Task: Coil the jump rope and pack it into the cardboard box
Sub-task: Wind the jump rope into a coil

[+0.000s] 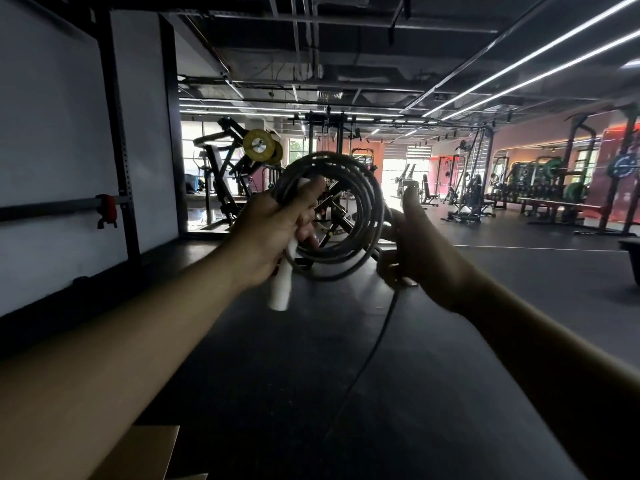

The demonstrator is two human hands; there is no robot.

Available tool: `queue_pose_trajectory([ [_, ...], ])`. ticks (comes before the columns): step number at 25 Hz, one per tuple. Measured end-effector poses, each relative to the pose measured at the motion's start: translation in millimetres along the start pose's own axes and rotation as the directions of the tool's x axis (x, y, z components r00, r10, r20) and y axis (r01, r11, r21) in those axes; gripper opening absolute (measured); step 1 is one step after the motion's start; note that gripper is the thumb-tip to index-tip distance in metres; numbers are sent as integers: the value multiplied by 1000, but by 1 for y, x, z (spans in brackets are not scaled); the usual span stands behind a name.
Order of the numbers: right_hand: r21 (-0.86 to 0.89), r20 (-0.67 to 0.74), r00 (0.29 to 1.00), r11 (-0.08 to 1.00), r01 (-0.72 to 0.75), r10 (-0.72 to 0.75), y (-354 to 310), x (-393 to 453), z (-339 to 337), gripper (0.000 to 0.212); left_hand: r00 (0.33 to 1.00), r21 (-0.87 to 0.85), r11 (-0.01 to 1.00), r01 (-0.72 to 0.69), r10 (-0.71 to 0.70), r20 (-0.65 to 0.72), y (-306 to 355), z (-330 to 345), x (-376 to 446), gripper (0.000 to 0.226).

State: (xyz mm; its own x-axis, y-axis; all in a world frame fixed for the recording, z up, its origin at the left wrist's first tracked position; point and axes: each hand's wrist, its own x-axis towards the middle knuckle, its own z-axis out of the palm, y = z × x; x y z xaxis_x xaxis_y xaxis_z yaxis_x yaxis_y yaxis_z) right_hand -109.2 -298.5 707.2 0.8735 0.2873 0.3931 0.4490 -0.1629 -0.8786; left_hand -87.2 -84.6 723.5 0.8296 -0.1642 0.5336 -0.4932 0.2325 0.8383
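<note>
A grey jump rope [363,209] is wound into several loops held up in front of me. My left hand [270,233] grips the loops together with a white handle [282,289] that hangs below the fist. My right hand [415,244] pinches the loose rope beside the coil, thumb raised. From that hand a free length of rope [367,368] drops toward the floor. A corner of the cardboard box [152,452] shows at the bottom edge, under my left forearm.
I stand on dark rubber gym flooring [485,306]. A white wall with a black rack upright and a red-collared bar [107,209] runs along the left. Weight machines [239,174] and racks [571,188] fill the far room.
</note>
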Motion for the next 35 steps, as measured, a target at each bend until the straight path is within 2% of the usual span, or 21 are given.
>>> queue_pose_trajectory([
  [4, 147, -37, 998, 988, 56, -51, 20, 2, 40, 110, 939, -206, 978, -23, -49, -340, -18, 25, 8, 27],
  [8, 189, -62, 997, 980, 60, -49, 20, 5, 57, 112, 850, -304, 951, -51, -119, -513, -32, 35, 7, 36],
  [10, 187, -63, 996, 980, 74, -63, 22, -2, 63, 99, 815, -352, 932, -85, -137, -563, -32, 36, 8, 43],
  [12, 231, -90, 993, 969, 92, -73, 26, -4, 71, 71, 799, -349, 933, -83, -147, -583, -32, 36, 7, 47],
  [15, 361, -241, 970, 926, 107, -18, 28, 4, 81, 35, 786, -246, 969, -1, -151, -599, -38, 40, 2, 56],
  [17, 413, -306, 952, 904, 107, 27, 28, 10, 81, 23, 808, -254, 967, 26, -169, -565, -40, 40, -2, 49],
  [19, 396, -320, 947, 913, 100, 35, 26, 14, 75, 26, 846, -275, 961, 22, -164, -507, -37, 37, -4, 36],
  [23, 308, -263, 965, 949, 67, 17, 19, 16, 64, 41, 911, -261, 964, 58, -158, -380, -33, 31, -11, 28],
  [25, 278, -237, 971, 959, 50, 18, 16, 16, 61, 34, 938, -240, 965, 105, -177, -299, -32, 25, -13, 25],
  [27, 194, -263, 965, 980, 53, 0, 13, 18, 56, 23, 955, -187, 969, 162, -202, -220, -34, 16, -13, 22],
  [30, -34, -291, 955, 998, 45, -53, 10, 22, 41, 22, 962, -102, 970, 219, -232, -141, -37, -4, -15, 17],
  [32, -275, -232, 968, 961, 29, -95, 6, 22, 26, 24, 975, -99, 975, 198, -207, -82, -29, -21, -13, 43],
  [33, -417, -179, 978, 908, 25, -109, 4, 22, 19, 23, 984, -20, 986, 165, -166, -66, -20, -30, -11, 60],
  [34, -545, -118, 986, 838, 31, -114, 1, 21, 14, 22, 993, 147, 982, 116, -112, -38, -9, -37, -9, 74],
  [35, -650, -56, 992, 759, 50, -113, -3, 22, 10, 21, 998, 367, 929, 40, -55, 32, 4, -40, -6, 87],
])
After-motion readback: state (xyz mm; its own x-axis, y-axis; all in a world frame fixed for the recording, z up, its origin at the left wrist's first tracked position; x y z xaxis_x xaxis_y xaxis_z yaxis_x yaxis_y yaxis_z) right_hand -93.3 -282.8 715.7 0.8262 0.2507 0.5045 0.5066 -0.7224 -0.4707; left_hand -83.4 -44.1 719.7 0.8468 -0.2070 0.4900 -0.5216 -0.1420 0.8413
